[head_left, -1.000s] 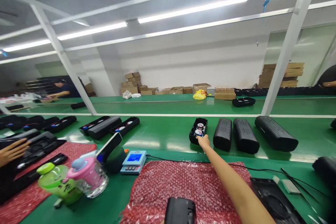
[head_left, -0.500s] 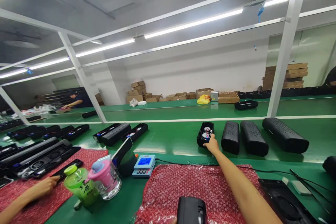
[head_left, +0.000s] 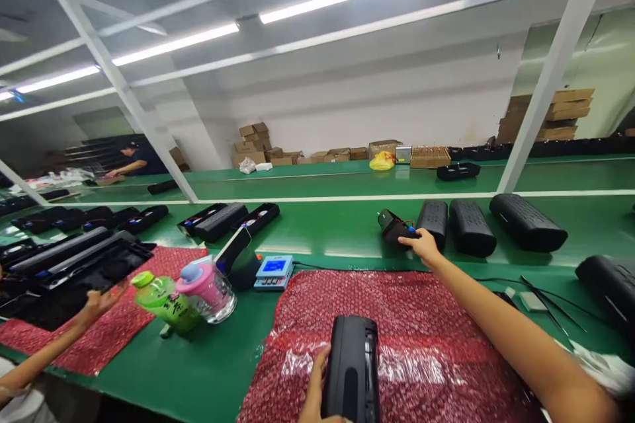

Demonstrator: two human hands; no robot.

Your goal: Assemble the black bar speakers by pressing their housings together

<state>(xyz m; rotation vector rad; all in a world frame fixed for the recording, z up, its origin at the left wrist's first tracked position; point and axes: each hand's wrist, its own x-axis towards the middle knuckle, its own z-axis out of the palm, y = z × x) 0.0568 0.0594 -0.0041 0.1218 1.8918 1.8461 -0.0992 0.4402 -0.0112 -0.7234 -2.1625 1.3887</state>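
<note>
Bottle (head_left: 166,302): green, standing beside a pink cup (head_left: 207,291).
Boxes (head_left: 252,147): cardboard, stacked before a white wall (head_left: 347,92).
Bag (head_left: 381,161): yellow, crumpled.

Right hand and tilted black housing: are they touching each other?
Touching. The head view shows the right hand gripping the tilted black housing at its lower right.

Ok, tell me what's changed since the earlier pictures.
The right hand keeps hold of the open black housing but has tipped it up, hiding its white round parts. The left hand, barely visible before, now shows holding the black case. A co-worker's hand, earlier on a thin black strip, is now open. Three closed cases and the blue meter stayed put.
</note>
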